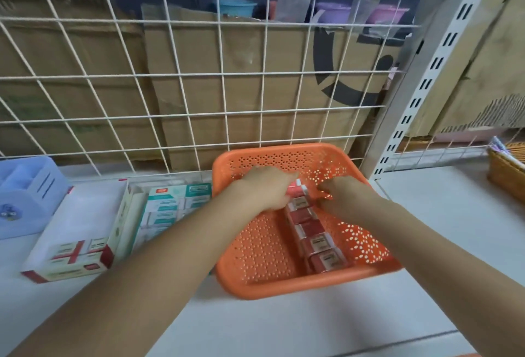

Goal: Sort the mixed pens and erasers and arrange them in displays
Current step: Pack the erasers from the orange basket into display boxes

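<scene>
Left hand (pixel 264 189) and right hand (pixel 342 196) are both at the far end of the eraser row (pixel 312 233) in the basket (pixel 284 291) on the shelf (pixel 284 325). Fingers (pixel 284 182) look curled, can't tell if they're gripping any.

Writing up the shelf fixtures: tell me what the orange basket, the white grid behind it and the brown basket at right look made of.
Orange basket: moulded plastic, it seems, with uniform colour, smooth rim and regular holes.
White grid: probably coated metal wire, thin straight rods crossing.
Brown basket: woven, wicker-like strands; natural or plastic, cannot tell.
</scene>
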